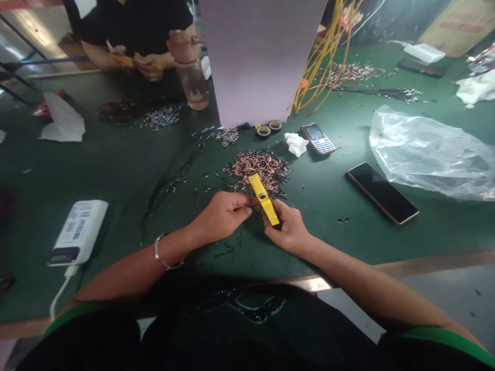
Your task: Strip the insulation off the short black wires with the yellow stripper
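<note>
My right hand [286, 227] grips a yellow hand tool [264, 198], which stands tilted with its dark lower end at my palm. My left hand [222, 215] is pinched closed at the tool's side, apparently on a short thin wire, which is barely visible between the fingers. Just beyond both hands lies a heap of short copper-tipped wire pieces [257, 171] on the green work mat [315, 232]. Its near edge almost touches the top of the tool. Loose dark wire bits are scattered left of the heap.
A white power bank [78, 232] with a cable lies left, and several phones [381, 193] lie right near a plastic bag [429, 153]. A white upright board [262, 48] stands ahead beside yellow wires [327, 51]. Across the table, a co-worker's hands [144, 64] hold a yellow-orange tool.
</note>
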Motion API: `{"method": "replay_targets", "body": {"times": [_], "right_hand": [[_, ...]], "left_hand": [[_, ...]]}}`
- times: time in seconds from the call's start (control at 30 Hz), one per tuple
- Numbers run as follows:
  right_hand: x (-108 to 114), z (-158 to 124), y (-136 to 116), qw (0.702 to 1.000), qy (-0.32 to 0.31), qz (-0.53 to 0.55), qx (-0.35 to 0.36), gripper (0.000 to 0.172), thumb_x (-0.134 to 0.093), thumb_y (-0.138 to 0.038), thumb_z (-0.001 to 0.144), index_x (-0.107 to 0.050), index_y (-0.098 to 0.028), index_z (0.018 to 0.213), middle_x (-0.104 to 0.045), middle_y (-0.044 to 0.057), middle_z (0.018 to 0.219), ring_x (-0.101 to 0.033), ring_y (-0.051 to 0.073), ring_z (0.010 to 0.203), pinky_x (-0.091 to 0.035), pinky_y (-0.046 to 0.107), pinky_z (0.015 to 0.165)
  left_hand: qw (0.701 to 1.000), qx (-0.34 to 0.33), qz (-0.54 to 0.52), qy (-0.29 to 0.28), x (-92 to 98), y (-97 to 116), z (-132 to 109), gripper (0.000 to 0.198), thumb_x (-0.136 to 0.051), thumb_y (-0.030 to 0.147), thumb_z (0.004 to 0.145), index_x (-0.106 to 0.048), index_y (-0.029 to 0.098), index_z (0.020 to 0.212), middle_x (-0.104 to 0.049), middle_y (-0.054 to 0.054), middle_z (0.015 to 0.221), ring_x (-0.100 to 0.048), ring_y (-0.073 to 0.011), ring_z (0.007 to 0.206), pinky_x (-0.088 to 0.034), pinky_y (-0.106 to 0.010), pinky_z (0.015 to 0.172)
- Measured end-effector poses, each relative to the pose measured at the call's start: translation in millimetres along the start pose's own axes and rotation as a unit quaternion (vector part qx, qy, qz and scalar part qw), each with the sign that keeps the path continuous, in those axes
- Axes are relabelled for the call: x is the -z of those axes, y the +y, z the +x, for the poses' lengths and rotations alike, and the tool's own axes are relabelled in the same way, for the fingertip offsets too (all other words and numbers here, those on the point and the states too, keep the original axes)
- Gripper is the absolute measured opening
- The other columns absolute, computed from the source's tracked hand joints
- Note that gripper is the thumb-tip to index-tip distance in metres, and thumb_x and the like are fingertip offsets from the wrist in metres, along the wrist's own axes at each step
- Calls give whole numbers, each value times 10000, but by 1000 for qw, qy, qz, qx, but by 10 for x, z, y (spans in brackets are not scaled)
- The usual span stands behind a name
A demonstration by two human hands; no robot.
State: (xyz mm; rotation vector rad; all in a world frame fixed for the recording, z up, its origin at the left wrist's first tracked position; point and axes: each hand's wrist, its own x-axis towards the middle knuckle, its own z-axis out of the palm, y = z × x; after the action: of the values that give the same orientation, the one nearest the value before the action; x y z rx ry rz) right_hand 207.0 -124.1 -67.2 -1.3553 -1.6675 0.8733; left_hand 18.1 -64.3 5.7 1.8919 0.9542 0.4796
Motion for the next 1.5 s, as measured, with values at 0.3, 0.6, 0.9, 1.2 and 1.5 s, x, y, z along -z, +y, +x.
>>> {"method": "replay_targets", "body": {"times": [0.3,0.6,0.9,1.2,1.5], "right_hand": [[84,63,20,994,-41,98,-35,148,-589,-183,648,-563,-205,792,-583,-22,674,-507,132,584,-412,284,567],[83,114,-7,957,-35,265,-114,212,-631,-171,623,-585,-192,829,-564,-45,608,-488,105,455,-395,271,444],[131,171,131,878,-58,459,-121,311,-623,-116,607,-598,-167,912,-634,-10,651,-561,152,517,-481,332,514],[220,180,1,835,-136,516,-137,354,-588,-153,635,-650,-151,983,-691,53,749,-625,216,623,-510,397,617],[295,145,-154,855,-124,489,-121,399,-582,-209,620,-661,-175,1010,-755,118,1038,-682,254,711,-540,452,711]], "left_hand": [[998,25,-25,60,1,-123,56,240,-527,143,768,-756,170,830,-769,-32,805,-687,-145,774,-533,-243,704],[995,26,-4,94,49,-139,139,219,-532,220,803,-722,147,883,-728,-34,718,-588,-101,600,-435,-221,553],[991,83,-44,94,67,-107,76,164,-592,306,809,-651,190,710,-506,48,437,-417,-72,416,-332,-240,461],[966,154,-176,112,39,-76,88,149,-609,261,758,-631,191,628,-527,33,423,-329,-47,322,-213,-258,395],[930,116,-316,149,80,-169,165,147,-765,230,670,-751,155,796,-735,-71,882,-641,-156,775,-494,-349,809]]}}
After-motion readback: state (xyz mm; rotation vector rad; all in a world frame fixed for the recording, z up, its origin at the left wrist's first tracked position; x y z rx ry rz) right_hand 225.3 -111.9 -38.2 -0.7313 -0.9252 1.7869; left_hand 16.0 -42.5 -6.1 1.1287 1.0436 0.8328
